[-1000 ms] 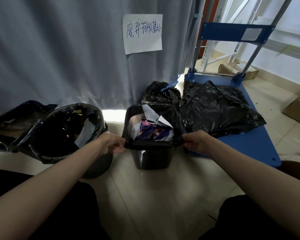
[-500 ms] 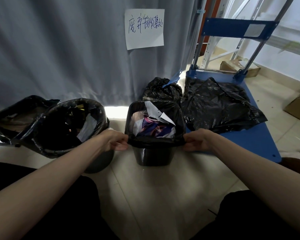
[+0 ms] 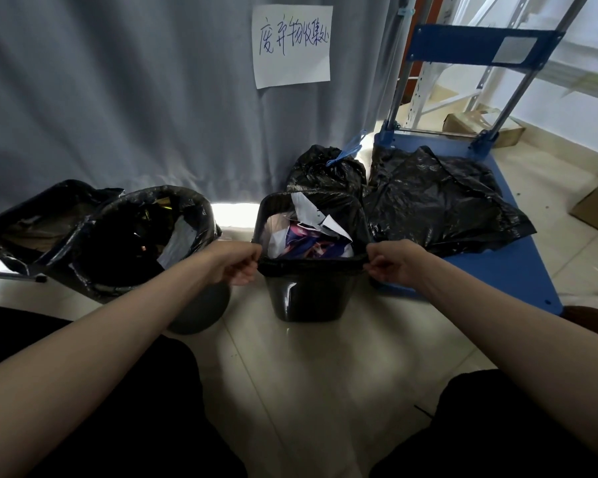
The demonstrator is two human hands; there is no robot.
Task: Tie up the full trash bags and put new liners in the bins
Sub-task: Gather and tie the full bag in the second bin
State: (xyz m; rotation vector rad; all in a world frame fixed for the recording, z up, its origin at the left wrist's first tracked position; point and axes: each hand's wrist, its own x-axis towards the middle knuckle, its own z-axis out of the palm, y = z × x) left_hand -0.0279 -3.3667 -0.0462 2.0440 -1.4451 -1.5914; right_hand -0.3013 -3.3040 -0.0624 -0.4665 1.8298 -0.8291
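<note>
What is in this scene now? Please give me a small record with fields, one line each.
left hand: pinching the liner at the left rim
right hand: pinching the liner at the right rim
liner: black, still folded over the rim
small black bin: on the floor, full of paper waste
round bin: left, lined, holding waste
tied bag: behind the small bin
loose black bags: lying on the blue cart

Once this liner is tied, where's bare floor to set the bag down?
Bare tile floor lies in front of the small black bin, between the knees. Crowded: round bin to its left, tied black bag behind, blue cart with spare black liners to its right.
</note>
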